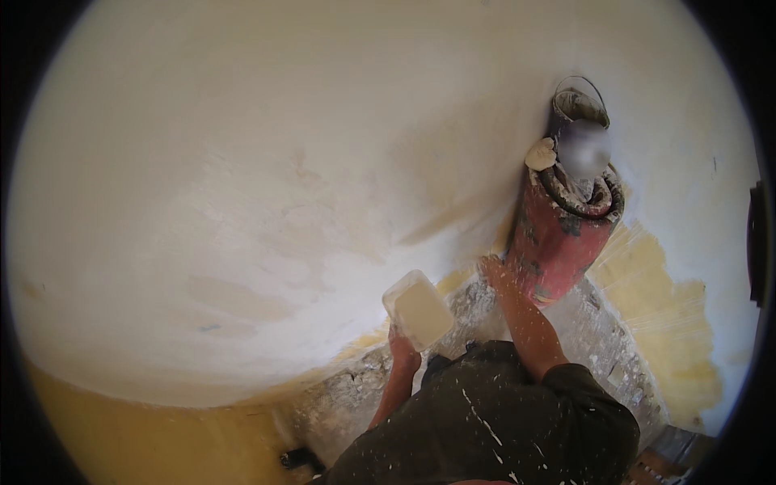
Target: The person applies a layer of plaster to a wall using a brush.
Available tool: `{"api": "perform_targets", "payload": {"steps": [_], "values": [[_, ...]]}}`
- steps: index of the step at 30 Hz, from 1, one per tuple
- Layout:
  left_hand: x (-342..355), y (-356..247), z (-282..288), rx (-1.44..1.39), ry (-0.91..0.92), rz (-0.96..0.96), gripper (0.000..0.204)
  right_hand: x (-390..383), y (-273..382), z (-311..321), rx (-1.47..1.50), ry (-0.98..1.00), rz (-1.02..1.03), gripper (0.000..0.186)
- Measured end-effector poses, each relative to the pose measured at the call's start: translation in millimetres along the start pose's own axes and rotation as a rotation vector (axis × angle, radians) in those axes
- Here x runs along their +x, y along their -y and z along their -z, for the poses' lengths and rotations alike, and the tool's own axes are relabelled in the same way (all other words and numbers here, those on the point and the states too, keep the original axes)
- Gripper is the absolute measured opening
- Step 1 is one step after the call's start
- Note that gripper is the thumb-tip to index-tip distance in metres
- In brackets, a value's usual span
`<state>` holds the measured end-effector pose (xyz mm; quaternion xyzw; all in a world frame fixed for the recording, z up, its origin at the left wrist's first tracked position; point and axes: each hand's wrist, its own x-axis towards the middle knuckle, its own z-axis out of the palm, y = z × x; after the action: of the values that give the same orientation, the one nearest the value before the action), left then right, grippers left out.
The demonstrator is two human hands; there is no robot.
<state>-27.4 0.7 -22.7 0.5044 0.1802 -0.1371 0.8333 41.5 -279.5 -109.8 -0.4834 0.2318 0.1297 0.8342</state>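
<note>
My left hand is closed on the near left edge of a pale rectangular plastic tub, tilted in front of the wall. Cream-coloured paste or paint shows inside it. My right hand is stretched forward to the foot of the wall, just left of a red rolled-up mat. Its fingers look curled; what they hold, if anything, is too small to make out. White specks dot my right forearm.
Whitish, patchy wall fills the left and far side, yellow along its foot. The red roll stands in the corner, with a dark wire-handled bucket and a cream lump at its top. Yellow patches mark the right wall. The floor is splattered.
</note>
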Motion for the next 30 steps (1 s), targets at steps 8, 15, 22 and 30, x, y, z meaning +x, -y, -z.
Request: {"api": "perform_targets", "payload": {"steps": [8, 15, 22, 30], "values": [[1.0, -3.1, -11.9, 0.04, 0.035, -0.016, 0.038, -113.0, 202.7, -109.2, -0.109, 0.098, 0.554, 0.047], [19.8, 18.7, 12.0, 0.438, 0.185, -0.258, 0.037, -135.4, 231.6, -117.5, -0.113, 0.079, 0.705, 0.039], [4.2, 11.1, 0.4, -0.018, 0.032, 0.048, 0.042, -19.5, 43.2, -9.7, -0.209, 0.039, 0.34, 0.023], [4.2, 14.3, 9.6, 0.267, 0.046, -0.037, 0.037, 25.5, 45.7, -4.3, 2.081, 0.665, -0.895, 0.02]]}}
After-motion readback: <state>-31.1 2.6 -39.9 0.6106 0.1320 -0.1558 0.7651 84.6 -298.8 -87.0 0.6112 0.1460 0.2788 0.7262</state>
